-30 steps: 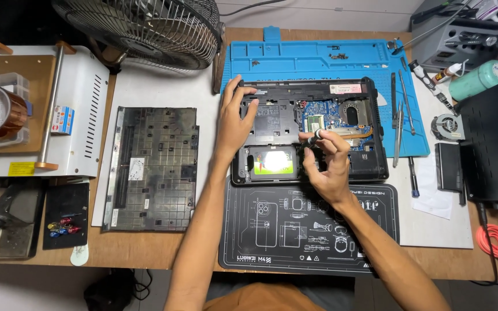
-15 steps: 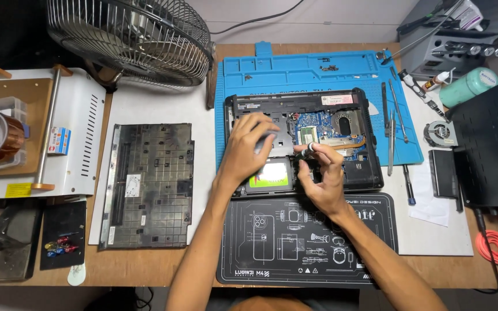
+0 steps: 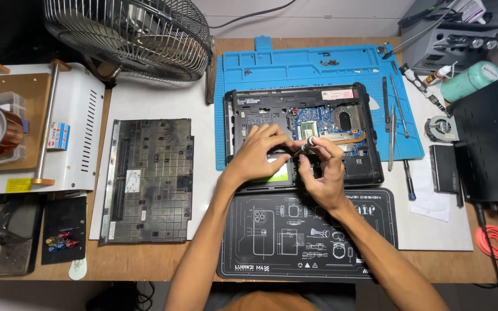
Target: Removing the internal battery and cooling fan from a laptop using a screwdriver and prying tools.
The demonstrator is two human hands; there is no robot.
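From the head view, the right hand [image 3: 325,173] pinches a small screwdriver [image 3: 305,146], grip closed round it, its long axis slanting down-left into the opened laptop [image 3: 318,115]. The left hand [image 3: 259,154] rests curled just left of the tip, nearer the green patch [image 3: 278,171].

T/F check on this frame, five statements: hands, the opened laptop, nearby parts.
1. Both hands, left hand and right hand, are over the opened laptop. True.
2. The right hand holds a screwdriver. True.
3. The laptop sits wholly on the black mat. False: it lies mostly on the blue mat.
4. The removed bottom cover lies right of the laptop. False: it lies to its left.
5. A metal fan stands at the table's far edge. True.
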